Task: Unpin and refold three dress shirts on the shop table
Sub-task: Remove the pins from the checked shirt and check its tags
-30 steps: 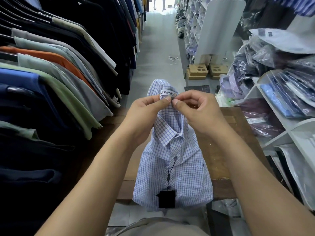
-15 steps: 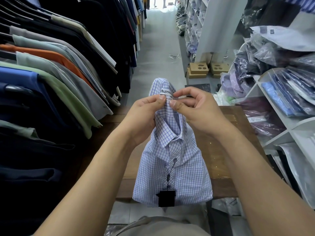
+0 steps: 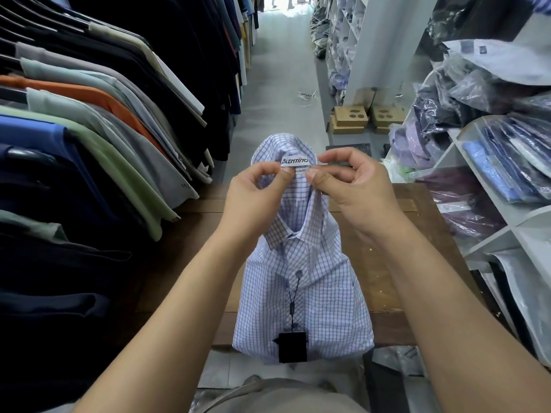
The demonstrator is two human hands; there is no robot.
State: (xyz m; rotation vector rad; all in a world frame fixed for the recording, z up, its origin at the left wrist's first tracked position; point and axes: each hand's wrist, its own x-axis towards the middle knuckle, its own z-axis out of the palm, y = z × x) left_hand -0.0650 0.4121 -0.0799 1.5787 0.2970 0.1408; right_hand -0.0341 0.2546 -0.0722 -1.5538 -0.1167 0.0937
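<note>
A folded blue-and-white checked dress shirt [image 3: 304, 296] lies on the brown wooden shop table [image 3: 396, 278], its lower end hanging over the front edge. Its collar is lifted upright, showing a white brand label [image 3: 299, 160]. My left hand [image 3: 253, 201] pinches the collar just left of the label. My right hand [image 3: 354, 186] pinches the collar at the label's right side. A black hang tag [image 3: 292, 347] dangles on a cord from a front button.
A rail of hanging shirts [image 3: 98, 129] crowds the table's left side. White shelves [image 3: 507, 222] with bagged shirts stand on the right. Cardboard boxes [image 3: 348, 119] sit on the aisle floor beyond the table.
Both hands have spread slightly apart along the collar, uncovering the whole brand label. The collar stands a little higher and more open than before.
</note>
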